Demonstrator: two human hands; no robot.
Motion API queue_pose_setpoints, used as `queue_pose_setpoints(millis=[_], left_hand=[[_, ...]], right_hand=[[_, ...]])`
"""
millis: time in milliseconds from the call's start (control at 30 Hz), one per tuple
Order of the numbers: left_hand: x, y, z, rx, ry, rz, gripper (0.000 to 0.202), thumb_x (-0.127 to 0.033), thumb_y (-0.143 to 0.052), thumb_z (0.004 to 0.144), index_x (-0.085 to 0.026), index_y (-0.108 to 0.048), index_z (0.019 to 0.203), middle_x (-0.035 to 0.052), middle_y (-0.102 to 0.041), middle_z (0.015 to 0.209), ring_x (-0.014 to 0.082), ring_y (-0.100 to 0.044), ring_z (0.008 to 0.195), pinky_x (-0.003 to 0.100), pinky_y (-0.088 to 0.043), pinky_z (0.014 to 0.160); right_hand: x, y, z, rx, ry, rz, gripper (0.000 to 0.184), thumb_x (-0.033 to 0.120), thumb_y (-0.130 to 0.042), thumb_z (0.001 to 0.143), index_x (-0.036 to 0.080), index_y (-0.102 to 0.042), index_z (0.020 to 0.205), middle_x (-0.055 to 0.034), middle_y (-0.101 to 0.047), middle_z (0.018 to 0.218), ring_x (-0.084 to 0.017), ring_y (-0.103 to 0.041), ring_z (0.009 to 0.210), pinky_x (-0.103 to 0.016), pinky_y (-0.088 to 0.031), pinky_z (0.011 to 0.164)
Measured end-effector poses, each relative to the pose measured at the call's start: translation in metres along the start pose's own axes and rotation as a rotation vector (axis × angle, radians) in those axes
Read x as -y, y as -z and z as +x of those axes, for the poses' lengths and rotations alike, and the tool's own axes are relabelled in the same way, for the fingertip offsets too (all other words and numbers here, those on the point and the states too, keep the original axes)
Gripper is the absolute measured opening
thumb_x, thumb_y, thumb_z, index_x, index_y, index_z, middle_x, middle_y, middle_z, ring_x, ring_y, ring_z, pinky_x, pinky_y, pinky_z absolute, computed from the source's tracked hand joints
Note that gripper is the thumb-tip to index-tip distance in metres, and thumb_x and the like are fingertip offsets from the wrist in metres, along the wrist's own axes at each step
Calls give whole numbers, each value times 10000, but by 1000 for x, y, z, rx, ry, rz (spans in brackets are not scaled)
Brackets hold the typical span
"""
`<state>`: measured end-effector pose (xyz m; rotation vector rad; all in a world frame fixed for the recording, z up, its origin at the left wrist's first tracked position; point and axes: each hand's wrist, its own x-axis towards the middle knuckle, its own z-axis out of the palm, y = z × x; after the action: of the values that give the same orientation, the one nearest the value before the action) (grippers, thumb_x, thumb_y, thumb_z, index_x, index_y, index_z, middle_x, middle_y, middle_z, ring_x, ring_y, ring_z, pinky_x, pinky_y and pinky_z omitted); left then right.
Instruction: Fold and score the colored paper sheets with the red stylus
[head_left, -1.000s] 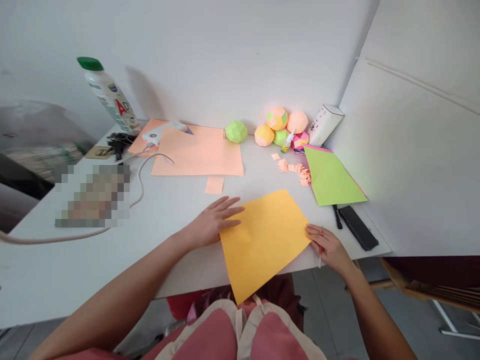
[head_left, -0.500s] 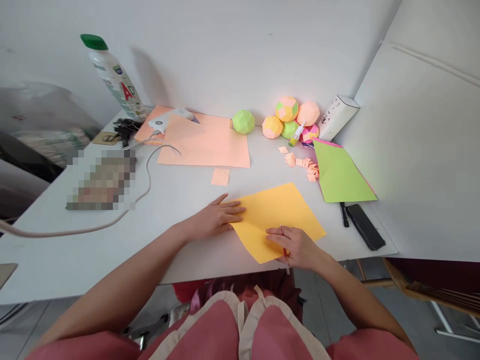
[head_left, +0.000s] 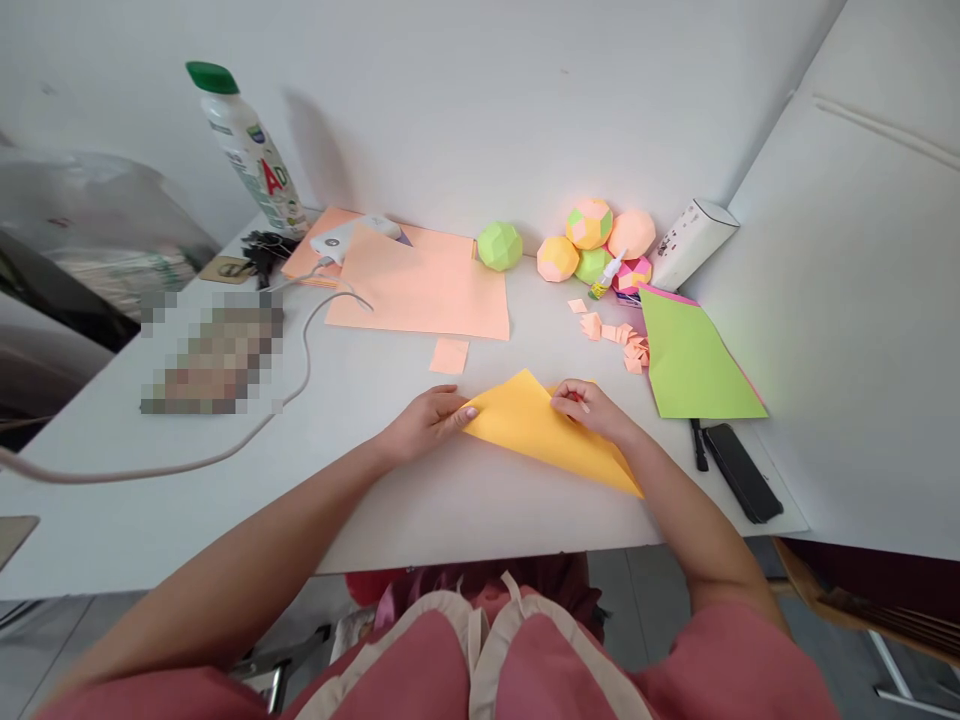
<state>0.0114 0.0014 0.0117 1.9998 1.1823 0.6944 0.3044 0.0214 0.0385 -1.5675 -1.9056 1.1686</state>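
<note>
A sheet of yellow-orange paper (head_left: 544, 430) lies on the table in front of me, its near part turned up and over toward the far side. My left hand (head_left: 429, 422) pinches the paper's left corner, thumb on top. My right hand (head_left: 591, 408) is closed on the turned-over edge at the far side. A small bit of red shows at its fingers, probably the scissors seen there before; most of it is hidden. Beyond the paper lies a small peach paper square (head_left: 449, 356).
Folded peach pieces (head_left: 630, 345) and a green sheet (head_left: 697, 360) lie right, near a black case (head_left: 742, 472). Paper balls (head_left: 589, 224) and a glue bottle (head_left: 606, 274) stand behind. Peach sheets (head_left: 427, 290), a white cable (head_left: 307, 350) and a tall bottle (head_left: 251, 150) are left.
The near part of the yellow-orange paper has been lifted and folded away from me. My right hand moved forward with it; my left hand went from lying flat to pinching the corner.
</note>
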Motion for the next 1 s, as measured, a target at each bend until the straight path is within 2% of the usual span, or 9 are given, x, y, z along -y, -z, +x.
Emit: queue_pose_setpoints(millis=[100, 167, 267, 367, 467, 533, 600, 833, 1000], left_hand=[[3, -7, -2, -50, 52, 19, 515, -550, -313, 948, -186, -664, 1042, 23, -688, 824, 169, -647, 757, 302, -560, 779], [5, -12, -3, -100, 78, 49, 496, -506, -334, 951, -175, -558, 1244, 45, -695, 920, 174, -656, 769, 298, -566, 712], [7, -20, -3, -166, 53, 115, 460, -423, -347, 947, -177, -501, 1302, 82, -678, 1010, 197, -658, 830, 344, -568, 738], [8, -28, 0, -220, -16, 179, 358, -319, -375, 930, -197, -575, 1201, 134, -617, 1187, 260, -611, 1080, 451, -525, 903], [3, -39, -1, -265, -243, 339, 249, -205, -447, 902, -208, -637, 1063, 125, -613, 1241, 298, -514, 1254, 518, -440, 1029], [-3, -48, -5, -271, -473, 480, 238, -143, -478, 887, -187, -644, 1052, 117, -647, 1202, 292, -535, 1235, 489, -462, 1021], [-9, -56, -12, -232, -572, 547, 259, -134, -490, 888, -165, -637, 1099, 119, -657, 1201, 289, -542, 1229, 476, -467, 1026], [-17, -64, -28, -61, -455, 597, 382, -280, -505, 913, -135, -587, 1257, 146, -555, 1374, 331, -470, 1307, 511, -394, 1081], [-19, -60, -30, -31, -392, 611, 484, -437, -475, 927, -149, -555, 1308, 142, -489, 1440, 375, -411, 1344, 566, -264, 1119]], right_hand=[[-9, -8, -5, -122, 18, -39, 169, 311, -553, 749, 206, -450, 666, 55, -428, 610, -81, -357, 543, -215, -299, 497], [-15, -11, -11, -166, 36, -65, 152, 260, -544, 722, 214, -419, 651, 65, -417, 582, -77, -342, 519, -213, -291, 483], [-21, -15, -19, -189, 64, -109, 143, 205, -523, 690, 224, -387, 650, 77, -429, 541, -73, -344, 478, -210, -295, 462], [-23, -17, -21, -194, 107, -169, 101, 167, -501, 668, 229, -427, 700, 67, -501, 568, -85, -415, 482, -218, -354, 481], [-24, -20, -19, -185, 164, -243, 148, 140, -479, 669, 225, -508, 786, 52, -547, 599, -101, -480, 505, -235, -407, 523], [-25, -21, -19, -187, 201, -294, 211, 123, -468, 678, 219, -553, 845, 45, -555, 600, -106, -496, 504, -242, -418, 538], [-26, -22, -20, -191, 236, -340, 266, 109, -468, 684, 214, -588, 897, 39, -559, 599, -109, -500, 498, -245, -419, 540], [-29, -26, -26, -196, 379, -545, 353, 70, -452, 726, 209, -622, 1002, 8, -587, 622, -129, -536, 525, -242, -407, 500], [-24, -26, -29, -224, 446, -723, 392, 43, -433, 725, 210, -614, 1029, 8, -562, 600, -122, -521, 505, -233, -411, 476]])
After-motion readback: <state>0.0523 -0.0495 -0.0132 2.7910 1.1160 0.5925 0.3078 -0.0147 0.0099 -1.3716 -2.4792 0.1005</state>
